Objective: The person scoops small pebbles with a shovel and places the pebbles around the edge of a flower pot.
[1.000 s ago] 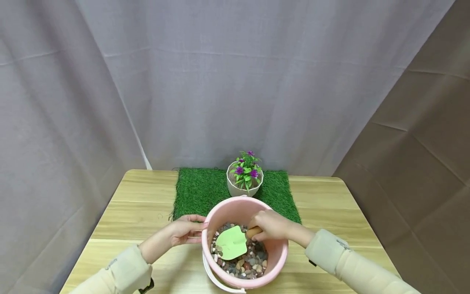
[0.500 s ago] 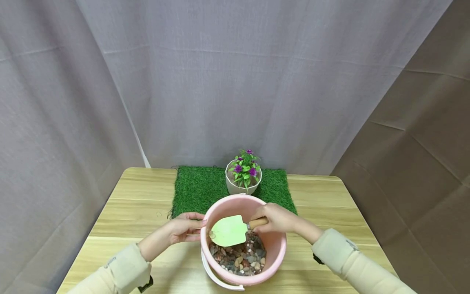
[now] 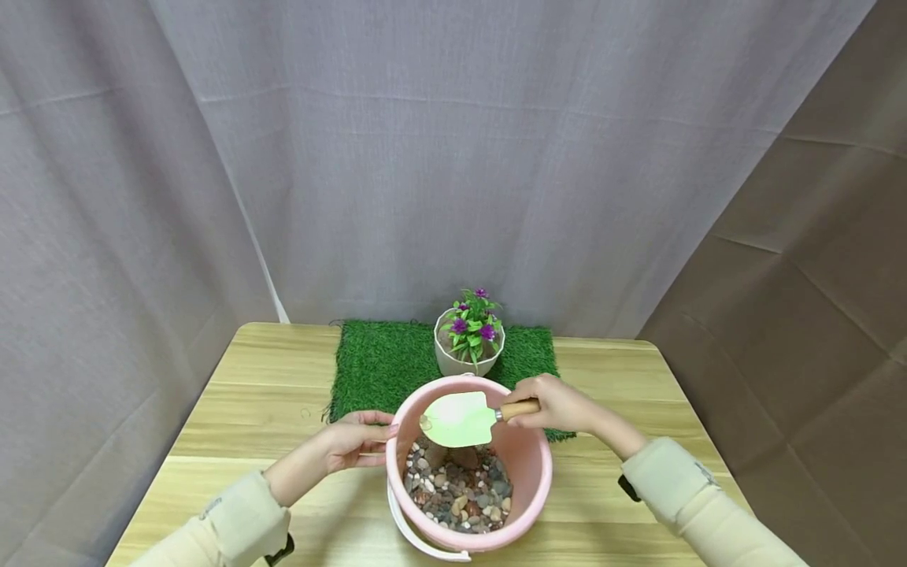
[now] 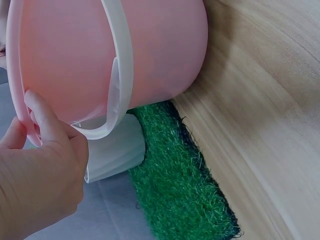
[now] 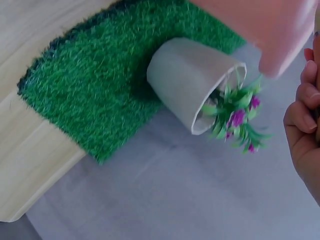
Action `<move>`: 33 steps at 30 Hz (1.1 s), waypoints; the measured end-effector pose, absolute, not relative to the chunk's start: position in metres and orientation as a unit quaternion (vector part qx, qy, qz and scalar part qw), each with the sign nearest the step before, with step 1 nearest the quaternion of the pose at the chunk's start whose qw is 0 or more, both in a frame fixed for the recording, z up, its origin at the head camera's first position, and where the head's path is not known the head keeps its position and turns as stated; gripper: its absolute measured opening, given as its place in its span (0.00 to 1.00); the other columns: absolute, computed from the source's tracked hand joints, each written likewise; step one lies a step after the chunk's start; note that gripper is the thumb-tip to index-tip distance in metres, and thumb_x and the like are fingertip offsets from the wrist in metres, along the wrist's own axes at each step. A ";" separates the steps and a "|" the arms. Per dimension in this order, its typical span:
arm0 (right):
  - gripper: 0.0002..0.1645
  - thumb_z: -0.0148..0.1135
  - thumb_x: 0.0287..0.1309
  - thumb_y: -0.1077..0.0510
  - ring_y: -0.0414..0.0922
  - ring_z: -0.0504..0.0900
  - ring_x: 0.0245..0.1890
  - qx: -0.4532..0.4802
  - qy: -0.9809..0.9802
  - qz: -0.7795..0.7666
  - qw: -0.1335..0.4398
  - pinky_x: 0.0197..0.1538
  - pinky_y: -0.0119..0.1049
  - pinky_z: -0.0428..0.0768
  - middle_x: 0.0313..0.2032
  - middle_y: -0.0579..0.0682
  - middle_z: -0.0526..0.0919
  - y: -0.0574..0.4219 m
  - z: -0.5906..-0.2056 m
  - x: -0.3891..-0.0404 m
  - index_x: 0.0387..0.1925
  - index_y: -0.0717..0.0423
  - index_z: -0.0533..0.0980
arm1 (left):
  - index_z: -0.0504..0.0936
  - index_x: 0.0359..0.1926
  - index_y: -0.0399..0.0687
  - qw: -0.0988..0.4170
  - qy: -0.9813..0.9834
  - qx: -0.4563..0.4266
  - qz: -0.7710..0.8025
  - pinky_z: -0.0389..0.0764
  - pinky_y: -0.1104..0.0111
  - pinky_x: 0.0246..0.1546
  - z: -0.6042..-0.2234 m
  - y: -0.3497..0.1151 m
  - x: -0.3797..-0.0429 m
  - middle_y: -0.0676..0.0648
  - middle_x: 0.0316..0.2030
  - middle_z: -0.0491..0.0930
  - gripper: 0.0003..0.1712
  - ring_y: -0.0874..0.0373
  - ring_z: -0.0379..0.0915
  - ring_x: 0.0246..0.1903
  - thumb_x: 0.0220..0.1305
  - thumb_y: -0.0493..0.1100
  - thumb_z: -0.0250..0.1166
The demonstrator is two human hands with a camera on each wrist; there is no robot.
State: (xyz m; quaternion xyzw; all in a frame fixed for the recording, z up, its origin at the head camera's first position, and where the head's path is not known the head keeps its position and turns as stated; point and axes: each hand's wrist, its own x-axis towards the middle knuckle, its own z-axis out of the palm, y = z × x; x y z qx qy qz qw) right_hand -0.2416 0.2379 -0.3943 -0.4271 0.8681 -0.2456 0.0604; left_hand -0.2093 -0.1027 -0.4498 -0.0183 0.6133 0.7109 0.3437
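A pink bucket (image 3: pixel 523 480) stands on the wooden table with pebbles (image 3: pixel 453 498) of mixed colours covering its bottom. My left hand (image 3: pixel 354 445) pinches its left rim, thumb at the edge and fingers against the outer wall, as the left wrist view (image 4: pixel 42 170) shows. Gripped by its wooden handle, a light green garden trowel (image 3: pixel 460 421) is in my right hand (image 3: pixel 560 405), at the bucket's far right rim. The trowel's blade lies over the bucket's mouth, pointing left, with a small tan spot near its tip. Only the fingers of that hand (image 5: pixel 305 110) show in the right wrist view.
Right behind the bucket, a white pot (image 3: pixel 460 364) with a purple-flowered plant stands on a green artificial grass mat (image 3: pixel 386 362). The bucket's white handle (image 3: pixel 418 543) hangs down at the near left. Grey curtains (image 3: pixel 453 157) rise behind the table (image 3: pixel 269 394).
My right hand has lifted the trowel up from the pebbles and moved it back and to the right. My left hand stays at the rim.
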 end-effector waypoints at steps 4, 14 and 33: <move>0.12 0.67 0.51 0.60 0.28 0.70 0.23 -0.410 0.872 -0.261 0.063 0.24 0.23 0.78 0.26 0.45 0.81 0.248 -0.388 -0.243 0.39 0.58 0.83 | 0.73 0.51 0.37 0.341 0.614 -0.017 0.712 0.87 0.70 0.40 -0.451 -0.104 -0.210 0.51 0.30 0.83 0.18 0.64 0.81 0.31 0.61 0.38 0.63; 0.13 0.67 0.53 0.58 0.29 0.72 0.24 -0.367 0.889 -0.270 0.056 0.25 0.25 0.79 0.31 0.50 0.84 0.277 -0.379 -0.254 0.40 0.62 0.82 | 0.73 0.51 0.37 0.339 0.607 -0.015 0.719 0.87 0.70 0.40 -0.451 -0.105 -0.208 0.52 0.29 0.83 0.17 0.63 0.82 0.31 0.62 0.38 0.62; 0.12 0.64 0.55 0.65 0.28 0.68 0.21 -0.282 0.909 -0.304 0.034 0.22 0.23 0.73 0.35 0.62 0.85 0.333 -0.395 -0.281 0.39 0.70 0.81 | 0.71 0.53 0.34 0.340 0.609 -0.004 0.716 0.87 0.71 0.40 -0.448 -0.103 -0.208 0.54 0.27 0.83 0.19 0.64 0.81 0.31 0.63 0.37 0.60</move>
